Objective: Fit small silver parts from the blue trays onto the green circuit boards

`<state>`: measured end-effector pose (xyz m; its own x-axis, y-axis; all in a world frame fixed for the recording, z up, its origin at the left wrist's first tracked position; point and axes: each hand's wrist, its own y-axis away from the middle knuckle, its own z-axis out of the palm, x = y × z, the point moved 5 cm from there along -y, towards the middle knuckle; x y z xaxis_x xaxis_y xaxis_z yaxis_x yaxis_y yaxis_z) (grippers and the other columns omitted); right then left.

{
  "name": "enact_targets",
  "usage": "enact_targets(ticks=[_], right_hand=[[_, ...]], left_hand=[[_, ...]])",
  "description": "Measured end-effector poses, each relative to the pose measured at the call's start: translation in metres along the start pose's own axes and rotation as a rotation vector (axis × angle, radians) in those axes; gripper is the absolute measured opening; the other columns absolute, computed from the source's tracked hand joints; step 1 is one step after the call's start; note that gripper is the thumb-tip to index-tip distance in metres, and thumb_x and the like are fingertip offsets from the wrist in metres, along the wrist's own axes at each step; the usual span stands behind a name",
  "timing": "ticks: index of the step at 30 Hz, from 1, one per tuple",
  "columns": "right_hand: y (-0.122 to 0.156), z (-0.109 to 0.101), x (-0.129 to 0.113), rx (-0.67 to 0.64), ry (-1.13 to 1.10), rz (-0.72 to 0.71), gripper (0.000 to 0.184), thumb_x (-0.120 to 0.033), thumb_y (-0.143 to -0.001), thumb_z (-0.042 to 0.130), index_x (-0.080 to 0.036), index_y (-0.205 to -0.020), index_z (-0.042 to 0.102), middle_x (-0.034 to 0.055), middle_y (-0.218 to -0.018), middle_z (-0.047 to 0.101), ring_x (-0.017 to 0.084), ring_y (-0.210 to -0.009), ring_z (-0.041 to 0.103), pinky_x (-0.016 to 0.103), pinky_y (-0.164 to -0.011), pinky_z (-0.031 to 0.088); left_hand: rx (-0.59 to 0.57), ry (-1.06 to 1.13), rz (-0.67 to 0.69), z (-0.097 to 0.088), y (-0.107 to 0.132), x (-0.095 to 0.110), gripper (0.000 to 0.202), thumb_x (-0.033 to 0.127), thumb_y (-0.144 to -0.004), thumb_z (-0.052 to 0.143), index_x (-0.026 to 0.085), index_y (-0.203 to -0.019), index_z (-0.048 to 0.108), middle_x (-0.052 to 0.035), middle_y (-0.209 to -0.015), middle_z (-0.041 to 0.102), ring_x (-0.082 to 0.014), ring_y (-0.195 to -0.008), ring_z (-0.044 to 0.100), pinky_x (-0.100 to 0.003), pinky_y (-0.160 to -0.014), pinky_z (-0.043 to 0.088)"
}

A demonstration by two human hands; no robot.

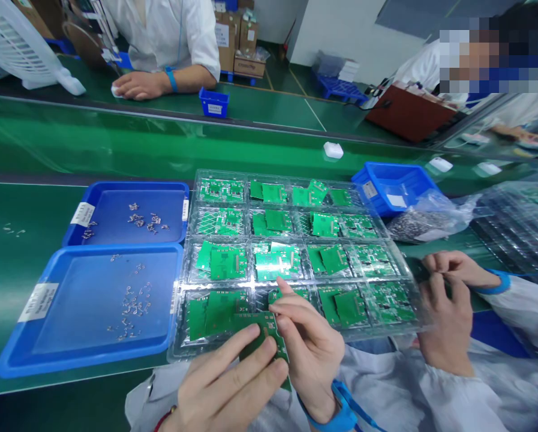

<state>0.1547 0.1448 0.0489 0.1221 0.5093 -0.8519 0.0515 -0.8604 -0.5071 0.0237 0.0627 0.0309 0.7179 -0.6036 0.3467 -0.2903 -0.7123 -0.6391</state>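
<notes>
My left hand [235, 381] grips a green circuit board [246, 324], its fingers laid across the board's face. At the board's upper right edge, my right hand [311, 348] is closed in a pinch with the index finger and thumb together; whatever lies between the tips is too small to make out. Just beyond both hands stretches a clear plastic tray [248, 282] whose compartments hold many green boards, some stacked and overlapping. Small metal parts [134, 306] lie scattered in the near blue tray [84, 354], left of my hands.
A farther blue tray [116, 189] holds more metal bits. Behind the clear tray's right side stand a blue bin [392, 171] and a bag of small parts [426, 219]. A co-worker's hands [448, 318] are close on the right. Another person sits across the green partition [161, 135].
</notes>
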Motion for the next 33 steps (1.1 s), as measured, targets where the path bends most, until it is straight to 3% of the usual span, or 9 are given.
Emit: enact_targets(ticks=[5,7,10,17,22,28,33], right_hand=[[0.004,0.001,0.002,0.028,-0.025,0.016,0.017,-0.025,-0.094,0.06,-0.021,-0.087,0.075,0.0008,-0.072,0.072,0.013,-0.065,0.069,0.044,-0.095,0.061],[0.004,-0.001,0.003,0.03,-0.015,0.012,0.017,-0.023,-0.094,0.06,-0.022,-0.087,0.075,0.001,-0.072,0.072,0.013,-0.065,0.068,0.045,-0.094,0.061],[0.003,-0.006,0.005,0.012,0.023,0.002,0.017,-0.02,-0.094,0.059,-0.023,-0.09,0.076,0.0009,-0.072,0.071,0.014,-0.065,0.068,0.046,-0.093,0.062],[0.001,-0.008,0.014,-0.056,0.068,0.049,0.019,-0.015,-0.087,0.067,-0.027,-0.096,0.078,0.0004,-0.083,0.077,0.016,-0.082,0.075,0.033,-0.091,0.062],[0.006,-0.006,0.025,-0.042,-0.096,0.2,0.021,-0.014,-0.083,0.071,-0.03,-0.094,0.079,0.0026,-0.089,0.079,0.019,-0.091,0.076,0.025,-0.078,0.063],[0.009,0.001,0.035,-0.099,-0.42,0.412,0.011,-0.028,-0.082,0.076,-0.032,-0.091,0.08,0.0028,-0.084,0.078,0.017,-0.08,0.076,0.02,-0.066,0.062],[0.011,0.005,0.038,-0.107,-0.551,0.551,0.013,-0.031,-0.074,0.084,-0.032,-0.086,0.081,0.0029,-0.084,0.077,0.015,-0.073,0.074,0.021,-0.066,0.061]], left_hand=[[-0.012,0.04,0.067,0.001,-0.008,0.001,0.038,0.01,-0.098,0.046,0.018,-0.133,0.058,-0.0006,-0.114,0.075,-0.0156,-0.122,0.062,-0.022,-0.103,0.052],[0.043,0.05,0.075,0.0,-0.012,0.002,0.035,0.009,-0.098,0.044,0.017,-0.127,0.063,-0.0006,-0.114,0.075,-0.0153,-0.125,0.06,-0.023,-0.105,0.051],[0.057,0.045,0.085,0.0,-0.017,0.001,0.034,0.007,-0.097,0.044,0.016,-0.122,0.065,-0.001,-0.115,0.075,-0.016,-0.128,0.057,-0.023,-0.105,0.05],[0.021,0.041,0.07,-0.001,-0.015,-0.005,0.037,0.001,-0.094,0.043,0.012,-0.123,0.064,-0.0055,-0.122,0.071,-0.0189,-0.133,0.052,-0.027,-0.107,0.049],[0.027,0.034,0.053,-0.002,-0.014,-0.005,0.036,0.003,-0.096,0.043,0.014,-0.122,0.065,-0.0035,-0.122,0.072,-0.0171,-0.133,0.052,-0.025,-0.106,0.048],[0.046,0.003,0.066,-0.003,-0.012,-0.002,0.035,0.01,-0.101,0.038,0.016,-0.123,0.066,-0.0026,-0.123,0.071,-0.0174,-0.134,0.051,-0.026,-0.111,0.045],[0.043,-0.033,0.063,-0.002,-0.007,-0.002,0.037,0.014,-0.102,0.038,0.017,-0.131,0.06,-0.0038,-0.126,0.07,-0.0175,-0.131,0.055,-0.027,-0.108,0.048]])
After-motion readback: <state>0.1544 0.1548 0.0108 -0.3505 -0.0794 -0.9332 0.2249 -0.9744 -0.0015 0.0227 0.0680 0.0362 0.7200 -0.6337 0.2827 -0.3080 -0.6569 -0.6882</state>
